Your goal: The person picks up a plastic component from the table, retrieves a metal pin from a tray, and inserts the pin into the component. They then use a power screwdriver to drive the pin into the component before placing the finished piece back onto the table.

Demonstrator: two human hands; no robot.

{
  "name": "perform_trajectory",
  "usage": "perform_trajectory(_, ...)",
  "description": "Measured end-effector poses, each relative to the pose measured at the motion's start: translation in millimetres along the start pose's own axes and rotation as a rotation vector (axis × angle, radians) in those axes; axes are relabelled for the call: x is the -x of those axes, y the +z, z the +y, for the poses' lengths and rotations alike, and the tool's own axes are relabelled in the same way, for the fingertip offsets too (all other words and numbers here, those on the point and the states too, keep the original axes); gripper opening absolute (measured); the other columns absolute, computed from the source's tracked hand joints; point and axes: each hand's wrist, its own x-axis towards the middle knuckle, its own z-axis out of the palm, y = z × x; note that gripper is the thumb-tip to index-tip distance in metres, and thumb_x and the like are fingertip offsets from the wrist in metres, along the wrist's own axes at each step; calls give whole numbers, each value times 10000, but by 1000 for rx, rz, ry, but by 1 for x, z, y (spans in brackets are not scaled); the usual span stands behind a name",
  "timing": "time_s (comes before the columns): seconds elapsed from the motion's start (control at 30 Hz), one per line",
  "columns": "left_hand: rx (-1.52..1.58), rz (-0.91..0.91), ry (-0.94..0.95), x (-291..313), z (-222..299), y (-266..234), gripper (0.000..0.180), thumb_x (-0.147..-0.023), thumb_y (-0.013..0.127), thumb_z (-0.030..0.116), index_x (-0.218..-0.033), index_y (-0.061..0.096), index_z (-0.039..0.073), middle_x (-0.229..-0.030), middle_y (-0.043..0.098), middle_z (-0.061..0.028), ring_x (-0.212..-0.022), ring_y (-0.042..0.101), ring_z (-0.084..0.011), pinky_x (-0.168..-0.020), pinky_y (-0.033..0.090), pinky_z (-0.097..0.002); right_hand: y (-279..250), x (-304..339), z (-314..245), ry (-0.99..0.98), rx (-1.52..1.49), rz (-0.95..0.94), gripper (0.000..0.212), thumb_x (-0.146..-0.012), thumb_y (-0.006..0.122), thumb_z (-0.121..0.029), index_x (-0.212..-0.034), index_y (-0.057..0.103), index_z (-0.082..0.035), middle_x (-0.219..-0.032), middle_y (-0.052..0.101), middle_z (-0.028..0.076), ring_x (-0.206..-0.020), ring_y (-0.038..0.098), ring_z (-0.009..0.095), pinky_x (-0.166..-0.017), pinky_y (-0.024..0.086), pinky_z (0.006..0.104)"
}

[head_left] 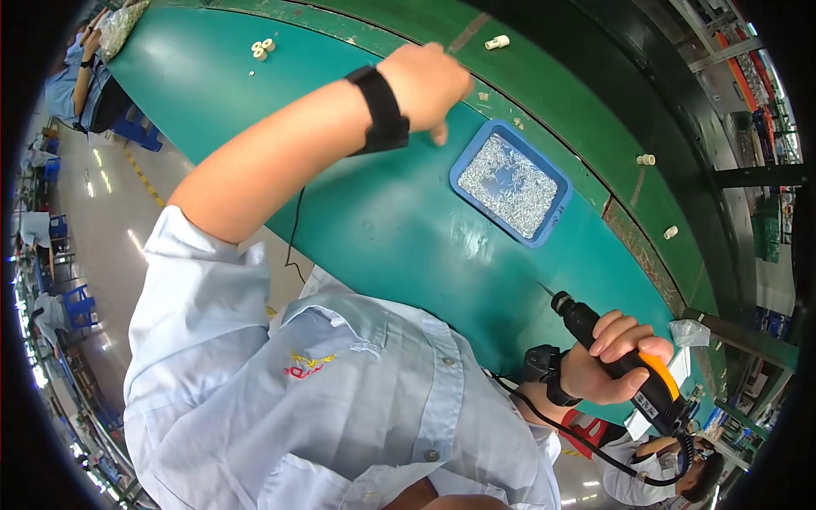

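Note:
My right hand (614, 361) is wrapped around a black and orange electric screwdriver (586, 325), whose thin bit points up and left over the green tabletop (374, 225). A black cable curls from the tool's rear end back past my wrist. My left hand (429, 85) reaches over the far edge of the table, beside the green belt. Its thumb hangs apart from the bent fingers, and nothing shows in it. Between the two hands sits a blue plastic tray (557, 223) holding many small silvery screws (518, 191).
Several small cream-coloured parts (263, 49) stand at the far left of the table. More such parts, including a larger one (497, 42), lie spaced along the green belt (578, 110). A clear plastic bag (689, 332) lies at right. Other people sit at far left and lower right.

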Motion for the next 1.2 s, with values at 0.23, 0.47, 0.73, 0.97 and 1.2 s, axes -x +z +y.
perform_trajectory(0.23, -191, -126, -128, 12, 16, 32, 34, -689, 612, 74, -703, 642, 67, -756, 657, -111, -828, 636, -277, -731, 482, -390, 3, 4, -4, -8, -8, -37, 295, -866, 557, -333, -950, 483, -61, -585, 425, 7, -449, 394, 95, -436, 287, 222)
perform_trajectory(0.47, 50, 13, 238, 60, 99, 33, 53, -651, 581, 89, -702, 592, 101, -688, 588, -54, -739, 584, -234, -657, 439, -343, 2, 4, -4, -12, -2, 1, 308, -874, 547, -346, -969, 486, -60, -591, 424, 6, -464, 407, 103, -449, 295, 237)
perform_trajectory(0.73, 86, -39, 344, 76, 130, 64, 79, -680, 593, 125, -756, 595, 104, -714, 574, -19, -740, 576, -206, -671, 425, -315, 0, 2, -1, -48, 2, -59, 362, -897, 565, -376, -990, 441, -49, -598, 475, 29, -454, 462, 130, -421, 358, 248)
perform_trajectory(0.97, 299, -110, 369, 61, 118, 48, 99, -735, 646, 162, -770, 596, 84, -777, 587, -51, -784, 585, -240, -694, 441, -344, -1, 3, -1, -30, 7, -51, 332, -891, 519, -374, -995, 494, -59, -584, 416, 4, -461, 410, 106, -445, 292, 246)
perform_trajectory(1.2, 459, -109, 124, -4, 84, 66, 152, -731, 693, 165, -746, 591, 54, -751, 622, -117, -768, 608, -304, -676, 465, -403, -1, 2, 0, -23, 25, -64, 326, -892, 516, -372, -992, 499, -62, -582, 420, 4, -454, 407, 103, -437, 289, 245)
